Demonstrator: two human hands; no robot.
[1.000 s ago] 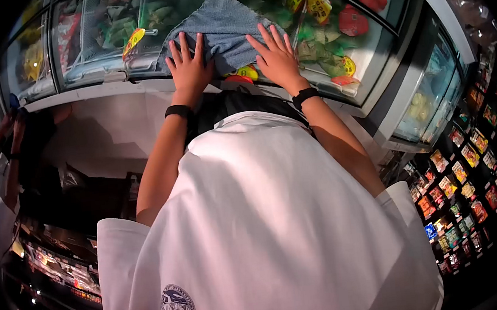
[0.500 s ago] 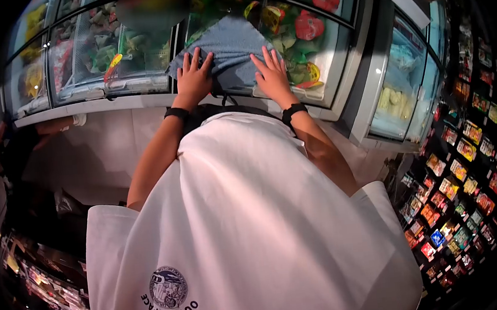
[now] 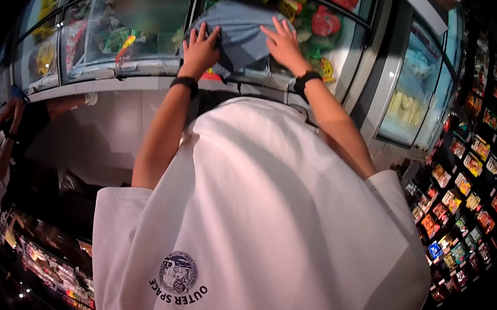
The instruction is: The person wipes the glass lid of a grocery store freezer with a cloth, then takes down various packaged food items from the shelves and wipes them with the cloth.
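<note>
A grey-blue cloth (image 3: 242, 35) lies wrinkled on the glass lid of a chest freezer (image 3: 107, 83). My left hand (image 3: 201, 53) rests on the cloth's left side with its fingers spread. On the right side, my right hand (image 3: 286, 46) touches the cloth with its fingers stretched out and apart. Neither hand is closed round the fabric. Both wrists carry black bands. Under the glass are green and red packages (image 3: 325, 21), partly hidden by the cloth and my hands.
A second freezer (image 3: 404, 104) with pale packages stands at the right. Shelves of bright packets (image 3: 471, 163) rise beyond it. Another person's hands (image 3: 16, 108) are at the freezer's far left, with something blue. The freezer's front rim (image 3: 134, 83) runs before me.
Both my hands have slid farther away from me across the glass, and the cloth has shifted with them. The view has also moved slightly. At far left the other person's hands have changed position.
</note>
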